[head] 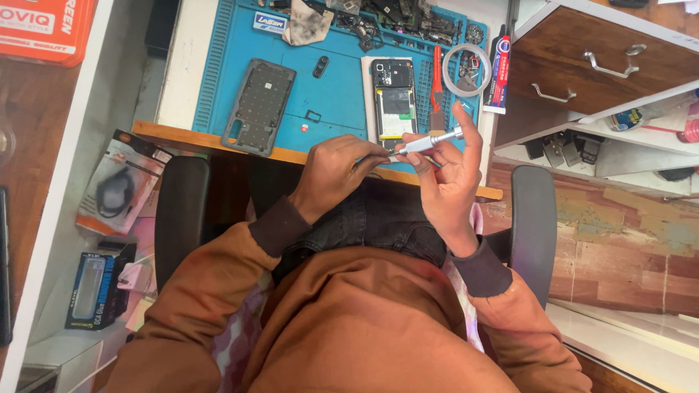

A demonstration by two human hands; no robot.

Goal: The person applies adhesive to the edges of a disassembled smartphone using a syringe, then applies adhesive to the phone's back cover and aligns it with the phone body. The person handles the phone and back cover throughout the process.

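Silver metal catches my eye first: a slim screwdriver [429, 140] sits in my right hand [445, 175], pinched between thumb and curled fingers, the index finger raised straight up. It is held in the air just off the front edge of the worktop [218, 140], above my lap. My left hand [336, 169] is closed at its tip end, fingertips pinching there; whether they hold a bit or only steady the tip I cannot tell.

I judge this to be a tool-readying step, with the tip being fitted or adjusted before it goes to the opened phone [394, 98]. That phone lies just beyond the hands on the blue mat [335, 94], back off and its innards showing. A next move would call for a steady carry forward and a straight tip on small screws.

Left of it on the mat lies the grey back cover [259, 106], inner face up, with a small dark part [320, 66] between the two. Beside the phone's right edge are red-handled pliers [437, 87], a roll of clear tape [467, 70] and a red-and-white glue tube [498, 76]. Loose parts [397, 18] crowd the far edge. The pliers lie closest to the phone and could hamper a reach from the right.
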